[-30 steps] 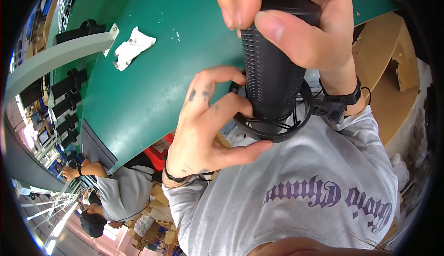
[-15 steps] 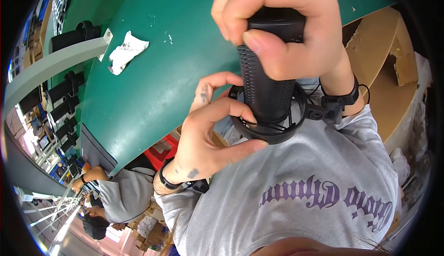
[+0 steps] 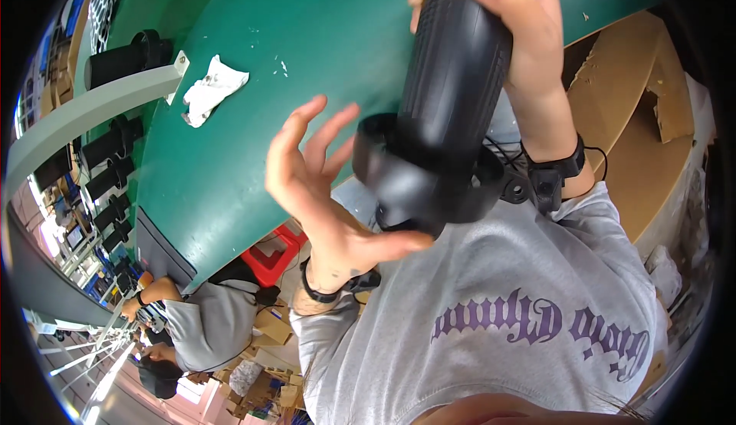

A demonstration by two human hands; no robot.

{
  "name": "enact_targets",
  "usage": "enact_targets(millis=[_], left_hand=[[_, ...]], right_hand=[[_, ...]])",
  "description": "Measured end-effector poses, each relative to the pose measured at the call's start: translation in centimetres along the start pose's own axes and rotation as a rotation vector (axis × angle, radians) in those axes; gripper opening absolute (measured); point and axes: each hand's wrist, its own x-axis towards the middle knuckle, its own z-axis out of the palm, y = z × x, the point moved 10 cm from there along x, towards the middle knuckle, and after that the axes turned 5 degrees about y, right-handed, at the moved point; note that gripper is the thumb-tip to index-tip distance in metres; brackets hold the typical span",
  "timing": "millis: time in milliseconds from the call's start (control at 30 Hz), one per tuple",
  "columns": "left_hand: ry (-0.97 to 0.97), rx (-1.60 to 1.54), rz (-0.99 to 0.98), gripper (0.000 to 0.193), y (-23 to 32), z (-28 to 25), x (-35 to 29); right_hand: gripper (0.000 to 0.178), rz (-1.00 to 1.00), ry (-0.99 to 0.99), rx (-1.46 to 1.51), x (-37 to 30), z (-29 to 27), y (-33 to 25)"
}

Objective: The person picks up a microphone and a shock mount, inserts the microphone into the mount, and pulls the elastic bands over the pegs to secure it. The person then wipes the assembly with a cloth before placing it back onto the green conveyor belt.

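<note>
Green tabletop (image 3: 230, 168) bears 1 white cloth (image 3: 215, 91); the right hand (image 3: 523, 26) clasps a black cylinder (image 3: 456, 72), the left hand (image 3: 316, 201) is splayed.

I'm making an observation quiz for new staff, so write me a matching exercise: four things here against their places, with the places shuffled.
1. black textured cylinder with a ring-shaped base
2. white crumpled cloth
3. red plastic stool
4. brown cardboard box

A. right of the right forearm
B. gripped by the right hand
C. on the green tabletop
D. just left of the left wrist

Pairs: 1-B; 2-C; 3-D; 4-A
</note>
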Motion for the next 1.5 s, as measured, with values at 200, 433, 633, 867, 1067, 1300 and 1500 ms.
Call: enact_targets(millis=[200, 433, 633, 867, 1067, 1300, 1500], left_hand=[[0.052, 0.234, 0.111, 0.104, 2.3, -0.1, 0.5], [0.121, 0.447, 0.365, 0.068, 6.0, 0.7, 0.0], [0.106, 0.484, 0.375, 0.071, 6.2, 1.0, -0.2], [0.103, 0.528, 0.497, 0.069, 7.6, 1.7, -0.1], [0.052, 0.613, 0.707, 0.058, 9.7, 3.1, -0.6], [-0.024, 0.701, 0.875, 0.048, 10.0, 4.3, -1.8], [-0.109, 0.743, 0.834, 0.029, 10.4, 5.5, -1.7]], right_hand=[[0.021, 0.192, 0.260, 0.255, -1.5, -4.8, 9.1], [0.020, 0.318, 0.282, 0.534, -2.3, -2.6, 10.6], [0.020, 0.372, 0.253, 0.511, -2.4, -2.3, 10.5], [0.021, 0.364, 0.244, 0.531, -2.0, -2.0, 10.3], [0.026, 0.317, 0.215, 0.574, -1.5, -2.1, 10.6], [0.029, 0.292, 0.172, 0.591, -1.1, -2.0, 10.7], [0.027, 0.306, 0.125, 0.568, -0.7, -1.9, 10.9]])
